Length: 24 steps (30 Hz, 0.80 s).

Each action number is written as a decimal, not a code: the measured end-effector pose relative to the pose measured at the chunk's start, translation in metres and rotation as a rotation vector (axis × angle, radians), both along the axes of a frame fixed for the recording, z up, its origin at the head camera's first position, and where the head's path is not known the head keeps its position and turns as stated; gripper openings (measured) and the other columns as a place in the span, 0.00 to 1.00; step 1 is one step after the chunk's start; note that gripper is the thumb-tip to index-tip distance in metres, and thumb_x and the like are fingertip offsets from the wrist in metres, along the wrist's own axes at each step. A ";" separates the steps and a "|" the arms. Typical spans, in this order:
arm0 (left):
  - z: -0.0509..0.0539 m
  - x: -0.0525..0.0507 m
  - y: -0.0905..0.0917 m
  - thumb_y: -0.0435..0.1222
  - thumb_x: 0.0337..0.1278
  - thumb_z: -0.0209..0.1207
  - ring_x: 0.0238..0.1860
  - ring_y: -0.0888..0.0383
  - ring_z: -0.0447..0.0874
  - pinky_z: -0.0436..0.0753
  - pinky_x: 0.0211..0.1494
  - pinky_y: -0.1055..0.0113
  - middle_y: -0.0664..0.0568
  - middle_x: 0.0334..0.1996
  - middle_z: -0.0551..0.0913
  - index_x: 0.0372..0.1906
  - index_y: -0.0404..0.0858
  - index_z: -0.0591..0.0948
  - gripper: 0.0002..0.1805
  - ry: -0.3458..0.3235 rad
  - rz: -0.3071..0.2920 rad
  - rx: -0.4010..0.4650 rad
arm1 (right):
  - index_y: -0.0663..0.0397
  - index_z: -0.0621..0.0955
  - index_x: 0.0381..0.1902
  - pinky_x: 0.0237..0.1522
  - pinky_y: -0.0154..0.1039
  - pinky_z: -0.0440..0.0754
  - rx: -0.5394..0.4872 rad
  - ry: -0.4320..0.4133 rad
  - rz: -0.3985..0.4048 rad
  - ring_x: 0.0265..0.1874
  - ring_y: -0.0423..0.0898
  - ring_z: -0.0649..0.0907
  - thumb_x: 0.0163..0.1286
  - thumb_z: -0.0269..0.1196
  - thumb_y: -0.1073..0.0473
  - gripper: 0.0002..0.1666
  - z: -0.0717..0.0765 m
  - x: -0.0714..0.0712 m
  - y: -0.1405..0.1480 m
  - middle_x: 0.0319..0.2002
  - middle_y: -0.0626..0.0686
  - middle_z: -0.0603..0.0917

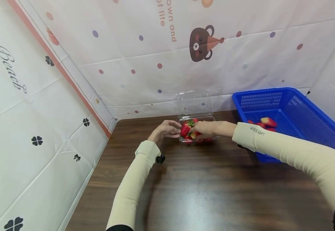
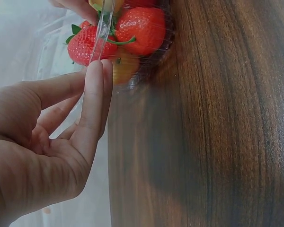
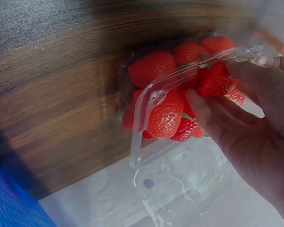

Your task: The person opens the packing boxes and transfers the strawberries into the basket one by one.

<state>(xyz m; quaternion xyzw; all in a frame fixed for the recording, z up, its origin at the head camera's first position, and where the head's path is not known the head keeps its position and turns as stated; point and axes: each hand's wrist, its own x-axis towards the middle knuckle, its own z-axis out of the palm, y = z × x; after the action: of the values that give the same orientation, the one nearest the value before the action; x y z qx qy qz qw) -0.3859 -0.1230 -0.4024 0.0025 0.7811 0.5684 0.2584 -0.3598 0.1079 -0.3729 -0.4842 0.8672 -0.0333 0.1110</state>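
Note:
A clear plastic clamshell box (image 1: 200, 141) holds several red strawberries (image 3: 151, 68), some with pale yellow patches. Its transparent lid (image 1: 194, 101) stands raised at the back. Over the box, my right hand (image 1: 206, 129) pinches a red strawberry (image 3: 217, 80) between thumb and fingers, among the other berries. My left hand (image 1: 167, 129) is at the box's left side. In the left wrist view its fairly straight fingertips (image 2: 94, 75) touch the clear rim or lie right against it, close to a strawberry (image 2: 83, 47) with green leaves.
A blue plastic basket (image 1: 314, 107) with perforated walls stands at the right, with several strawberries (image 1: 268, 122) inside. The right forearm passes in front of it. Beneath everything is a dark wood table (image 1: 184, 183), with a printed white cloth (image 1: 144, 80) behind and at the left.

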 end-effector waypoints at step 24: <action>0.014 -0.003 0.020 0.24 0.65 0.59 0.26 0.57 0.85 0.93 0.40 0.63 0.46 0.27 0.83 0.56 0.28 0.80 0.15 -0.015 0.028 -0.038 | 0.67 0.81 0.51 0.47 0.63 0.85 -0.109 0.324 -0.394 0.38 0.62 0.84 0.61 0.71 0.65 0.21 0.113 -0.043 0.171 0.39 0.66 0.83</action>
<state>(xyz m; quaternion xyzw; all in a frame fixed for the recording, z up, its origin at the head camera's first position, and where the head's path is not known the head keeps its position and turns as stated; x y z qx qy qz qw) -0.3889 -0.1035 -0.3887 -0.0176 0.7899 0.5569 0.2561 -0.4028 0.2788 -0.2598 -0.3101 0.9483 -0.0231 -0.0643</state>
